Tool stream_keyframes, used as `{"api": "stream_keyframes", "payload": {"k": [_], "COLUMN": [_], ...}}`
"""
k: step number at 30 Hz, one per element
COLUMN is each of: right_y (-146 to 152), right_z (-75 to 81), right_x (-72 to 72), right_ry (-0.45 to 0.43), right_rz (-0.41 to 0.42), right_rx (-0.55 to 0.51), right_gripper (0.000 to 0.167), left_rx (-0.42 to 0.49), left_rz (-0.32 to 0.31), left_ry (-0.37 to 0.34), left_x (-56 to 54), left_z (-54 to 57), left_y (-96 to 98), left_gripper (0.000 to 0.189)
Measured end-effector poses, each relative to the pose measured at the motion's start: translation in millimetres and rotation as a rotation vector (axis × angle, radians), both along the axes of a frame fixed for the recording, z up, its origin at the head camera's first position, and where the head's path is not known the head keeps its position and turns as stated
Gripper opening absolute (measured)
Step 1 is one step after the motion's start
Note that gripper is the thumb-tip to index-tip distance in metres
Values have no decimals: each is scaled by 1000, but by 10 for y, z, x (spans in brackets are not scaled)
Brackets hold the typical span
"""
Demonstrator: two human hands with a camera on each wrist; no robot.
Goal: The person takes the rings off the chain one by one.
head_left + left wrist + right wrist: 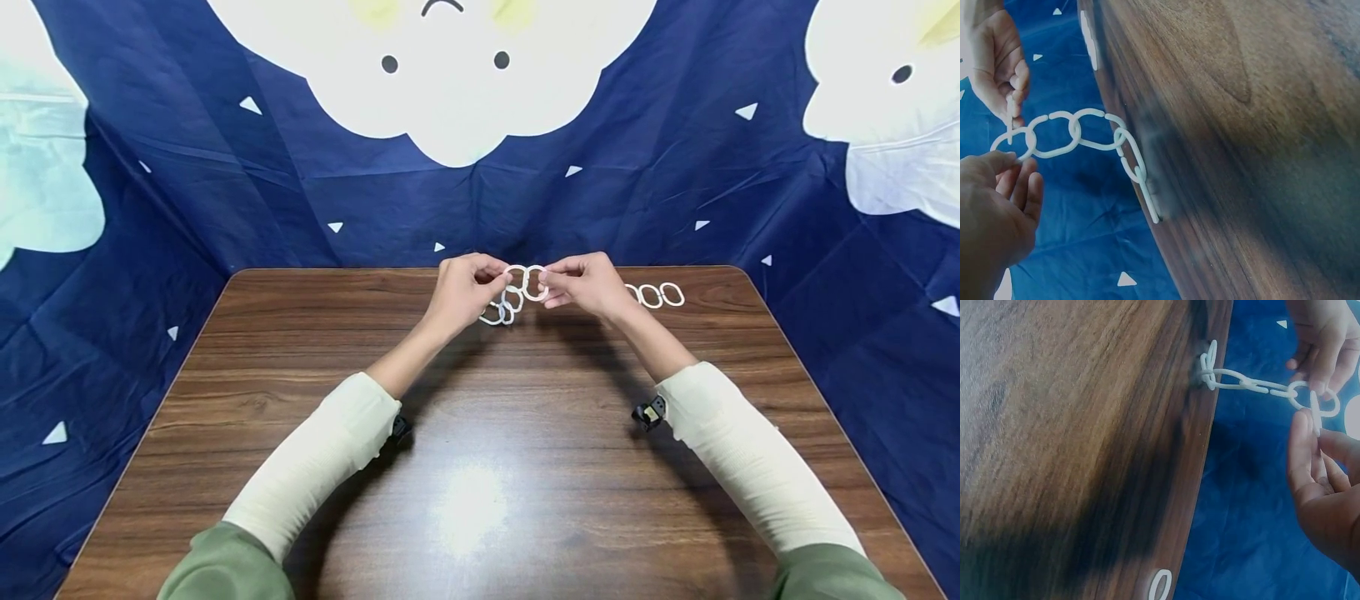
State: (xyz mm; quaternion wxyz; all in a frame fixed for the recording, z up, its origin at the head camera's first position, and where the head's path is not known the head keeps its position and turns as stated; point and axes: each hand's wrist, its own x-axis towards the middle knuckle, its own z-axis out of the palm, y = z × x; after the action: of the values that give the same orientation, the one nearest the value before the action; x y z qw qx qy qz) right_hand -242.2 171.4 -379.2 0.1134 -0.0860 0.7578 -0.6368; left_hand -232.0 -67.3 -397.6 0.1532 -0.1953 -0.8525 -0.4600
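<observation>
A chain of several white plastic links [1063,113] sags from my hands to the table at its far edge, where its lower links lie bunched. My left hand [461,287] pinches the chain's raised end link between thumb and fingers. Facing it, my right hand [588,283] pinches another white oval link [1315,412], which crosses that end link. In the head view this link [534,298] overlaps the end link's right side. Whether the two are hooked together, I cannot tell.
More white links [682,296] lie in a row near the back right of the brown wooden table [480,400], partly hidden by my right wrist. A dark blue cloth [300,200] with white clouds and triangles hangs behind the table and along both sides.
</observation>
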Motion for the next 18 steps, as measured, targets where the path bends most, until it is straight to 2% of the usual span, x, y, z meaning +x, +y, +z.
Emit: {"api": "stream_keyframes", "payload": {"k": [7,13,18], "right_y": [28,203,309], "right_z": [-20,-74,-120], "right_x": [8,-3,5], "right_ry": [-34,-61,-93], "right_rz": [-6,-50,-63], "right_rx": [-26,-35,0], "right_gripper": [33,33,36], "left_rx": [-2,1,-8], "left_rz": [5,19,9], "left_ry": [-2,1,-12], "left_x": [12,0,-13], "left_z": [-5,12,34], "left_y": [-29,-85,-79], "left_gripper": [13,13,13]}}
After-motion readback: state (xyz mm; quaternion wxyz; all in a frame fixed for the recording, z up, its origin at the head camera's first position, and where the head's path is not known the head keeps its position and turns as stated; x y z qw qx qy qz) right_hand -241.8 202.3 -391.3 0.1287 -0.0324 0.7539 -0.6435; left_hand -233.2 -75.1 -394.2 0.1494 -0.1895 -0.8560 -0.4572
